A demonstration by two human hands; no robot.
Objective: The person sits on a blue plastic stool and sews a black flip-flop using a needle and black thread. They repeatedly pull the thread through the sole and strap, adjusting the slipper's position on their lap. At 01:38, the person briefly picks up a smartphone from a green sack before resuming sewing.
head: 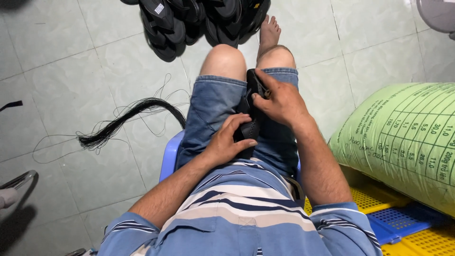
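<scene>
The pale tiled floor (71, 71) under me carries a heap of black sandals (199, 21), a bundle of black cords (123, 118) and my blue stool (169, 159).

Worn: short-sleeved shirt (246, 208), light blue with white and navy horizontal stripes. Faded blue denim shorts (213, 114), hems above the knees. Dark belt (297, 188) at the waist (only partly visible). Forearms hairy. One foot (269, 29) bare.
</scene>
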